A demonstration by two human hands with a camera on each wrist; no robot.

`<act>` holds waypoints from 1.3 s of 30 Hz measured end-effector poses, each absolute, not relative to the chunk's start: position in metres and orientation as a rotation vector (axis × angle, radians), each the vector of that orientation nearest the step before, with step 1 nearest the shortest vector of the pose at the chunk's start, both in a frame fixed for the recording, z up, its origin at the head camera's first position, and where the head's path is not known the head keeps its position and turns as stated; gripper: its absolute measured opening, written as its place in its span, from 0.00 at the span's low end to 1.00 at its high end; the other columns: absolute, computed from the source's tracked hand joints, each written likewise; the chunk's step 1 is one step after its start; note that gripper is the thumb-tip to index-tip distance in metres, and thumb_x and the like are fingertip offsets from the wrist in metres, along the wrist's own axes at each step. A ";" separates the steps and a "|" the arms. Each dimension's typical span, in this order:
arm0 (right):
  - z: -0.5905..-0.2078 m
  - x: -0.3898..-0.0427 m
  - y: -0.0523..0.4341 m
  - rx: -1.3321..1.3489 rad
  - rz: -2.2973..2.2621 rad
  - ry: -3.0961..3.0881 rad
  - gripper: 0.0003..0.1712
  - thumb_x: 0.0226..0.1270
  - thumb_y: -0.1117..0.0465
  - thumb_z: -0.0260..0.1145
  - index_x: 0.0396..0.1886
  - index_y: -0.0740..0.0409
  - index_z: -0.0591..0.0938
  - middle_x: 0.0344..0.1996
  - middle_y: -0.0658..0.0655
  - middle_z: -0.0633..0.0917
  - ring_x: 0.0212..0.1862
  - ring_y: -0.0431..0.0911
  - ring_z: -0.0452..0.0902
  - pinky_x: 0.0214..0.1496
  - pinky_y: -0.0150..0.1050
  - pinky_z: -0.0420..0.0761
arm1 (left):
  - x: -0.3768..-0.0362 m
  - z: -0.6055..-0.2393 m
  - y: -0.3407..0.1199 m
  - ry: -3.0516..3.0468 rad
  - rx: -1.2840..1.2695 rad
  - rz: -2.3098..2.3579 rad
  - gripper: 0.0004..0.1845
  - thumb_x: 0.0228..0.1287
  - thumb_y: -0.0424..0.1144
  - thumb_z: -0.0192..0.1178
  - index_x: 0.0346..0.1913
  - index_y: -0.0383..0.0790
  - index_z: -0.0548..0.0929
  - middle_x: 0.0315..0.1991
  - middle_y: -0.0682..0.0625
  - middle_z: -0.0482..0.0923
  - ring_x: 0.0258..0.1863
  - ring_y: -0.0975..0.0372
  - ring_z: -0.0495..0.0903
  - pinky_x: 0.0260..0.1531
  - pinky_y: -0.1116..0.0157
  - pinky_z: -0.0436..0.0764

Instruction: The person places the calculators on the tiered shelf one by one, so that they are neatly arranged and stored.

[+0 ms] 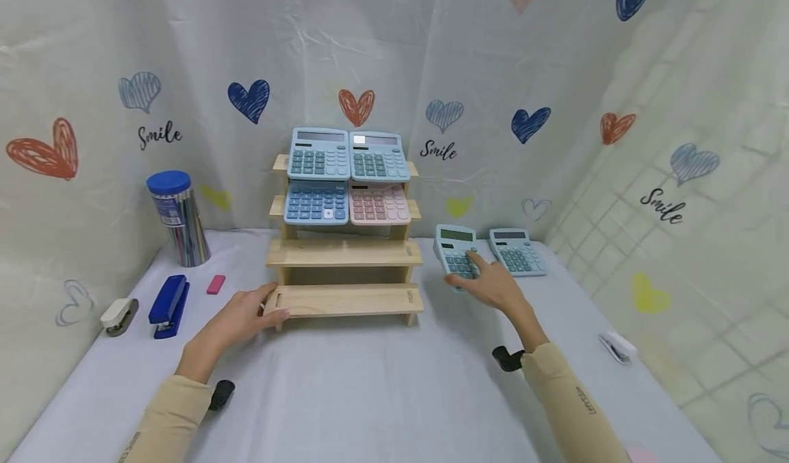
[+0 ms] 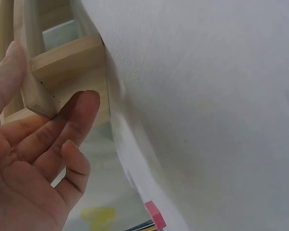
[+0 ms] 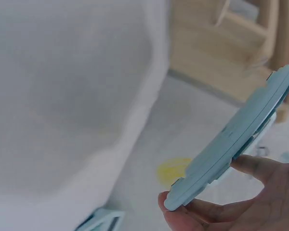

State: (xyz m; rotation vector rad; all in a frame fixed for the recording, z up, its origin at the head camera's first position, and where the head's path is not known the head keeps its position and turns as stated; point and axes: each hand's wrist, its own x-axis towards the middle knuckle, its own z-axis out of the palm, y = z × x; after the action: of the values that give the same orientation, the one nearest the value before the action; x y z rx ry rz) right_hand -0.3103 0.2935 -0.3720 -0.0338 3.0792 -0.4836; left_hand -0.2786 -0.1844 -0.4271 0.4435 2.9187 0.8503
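My left hand (image 1: 242,318) holds the left end of the lowest tier of a wooden tiered rack (image 1: 348,301). In the left wrist view its thumb lies on the tier's upper side, with the fingers (image 2: 82,115) around the underside and end. My right hand (image 1: 493,286) grips a light-blue calculator (image 1: 456,237) to the right of the rack. The right wrist view shows that calculator (image 3: 231,139) edge-on, raised off the table, fingers at its edges. Another light-blue calculator (image 1: 519,252) lies on the table just beyond the right hand.
Two light-blue calculators (image 1: 318,153) stand on the rack's top tier; a blue one (image 1: 316,203) and a pink one (image 1: 379,204) sit below. At left are a pen tub (image 1: 179,220), blue stapler (image 1: 169,307), pink eraser (image 1: 216,284) and white-and-grey gadget (image 1: 120,316). A small white stapler-like item (image 1: 618,347) lies at right.
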 end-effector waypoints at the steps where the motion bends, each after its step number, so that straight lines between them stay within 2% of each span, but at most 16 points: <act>1: -0.367 -0.305 0.289 -0.054 -0.473 3.093 0.61 0.58 0.18 0.53 0.81 0.51 0.56 0.68 0.77 0.70 0.64 0.70 0.71 0.57 0.66 0.75 | -0.279 -0.427 -0.185 2.916 0.437 0.850 0.44 0.68 0.56 0.63 0.72 0.25 0.64 0.55 0.31 0.80 0.44 0.52 0.81 0.45 0.52 0.82; 5: -0.354 -0.284 0.270 -0.137 -0.456 3.130 0.58 0.58 0.20 0.57 0.79 0.50 0.61 0.60 0.74 0.77 0.53 0.59 0.76 0.47 0.55 0.78 | -0.279 -0.427 -0.187 2.906 0.423 0.848 0.45 0.67 0.58 0.63 0.72 0.24 0.63 0.56 0.30 0.79 0.44 0.52 0.80 0.45 0.52 0.82; 10: -0.347 -0.264 0.247 -0.233 -0.446 3.153 0.53 0.58 0.25 0.61 0.77 0.48 0.66 0.58 0.71 0.78 0.51 0.57 0.76 0.45 0.49 0.76 | -0.279 -0.429 -0.186 2.913 0.432 0.847 0.43 0.68 0.55 0.63 0.71 0.24 0.64 0.54 0.31 0.80 0.44 0.52 0.81 0.44 0.53 0.82; 17: -0.343 -0.254 0.219 -0.340 -0.379 3.191 0.51 0.56 0.26 0.63 0.74 0.48 0.70 0.58 0.71 0.79 0.55 0.62 0.75 0.50 0.54 0.77 | -0.280 -0.428 -0.184 2.918 0.467 0.883 0.41 0.68 0.53 0.64 0.70 0.25 0.66 0.53 0.32 0.81 0.46 0.51 0.83 0.45 0.52 0.82; 22: -0.345 -0.260 0.203 -0.393 -0.252 3.258 0.51 0.55 0.26 0.63 0.73 0.50 0.72 0.59 0.73 0.77 0.55 0.65 0.75 0.57 0.59 0.75 | -0.282 -0.432 -0.181 2.897 0.455 0.894 0.42 0.68 0.54 0.64 0.71 0.25 0.65 0.52 0.34 0.81 0.45 0.52 0.81 0.44 0.54 0.82; 27: -0.351 -0.267 0.184 -0.413 -0.154 3.300 0.51 0.53 0.25 0.63 0.72 0.49 0.73 0.60 0.74 0.76 0.57 0.66 0.72 0.60 0.60 0.72 | -0.281 -0.435 -0.181 2.896 0.441 0.890 0.42 0.67 0.55 0.64 0.71 0.25 0.65 0.51 0.35 0.82 0.44 0.53 0.81 0.44 0.53 0.82; 35: -0.360 -0.281 0.148 -0.330 -0.157 3.368 0.53 0.56 0.21 0.59 0.73 0.48 0.72 0.58 0.75 0.75 0.53 0.64 0.69 0.55 0.56 0.69 | -0.280 -0.428 -0.182 2.896 0.432 0.870 0.43 0.67 0.56 0.63 0.72 0.26 0.64 0.54 0.34 0.81 0.46 0.52 0.81 0.47 0.52 0.81; 39: -0.366 -0.286 0.127 -0.243 -0.224 3.373 0.55 0.57 0.19 0.55 0.75 0.49 0.69 0.61 0.77 0.71 0.56 0.66 0.67 0.59 0.58 0.66 | -0.279 -0.427 -0.183 2.918 0.441 0.853 0.43 0.67 0.55 0.64 0.71 0.25 0.65 0.52 0.34 0.81 0.45 0.52 0.81 0.46 0.52 0.81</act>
State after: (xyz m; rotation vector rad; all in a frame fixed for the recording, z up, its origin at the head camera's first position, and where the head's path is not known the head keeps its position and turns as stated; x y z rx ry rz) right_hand -0.2863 0.1270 -0.3657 -0.2427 3.3733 -0.2240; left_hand -0.2788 -0.1831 -0.4270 0.4411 2.9183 0.8534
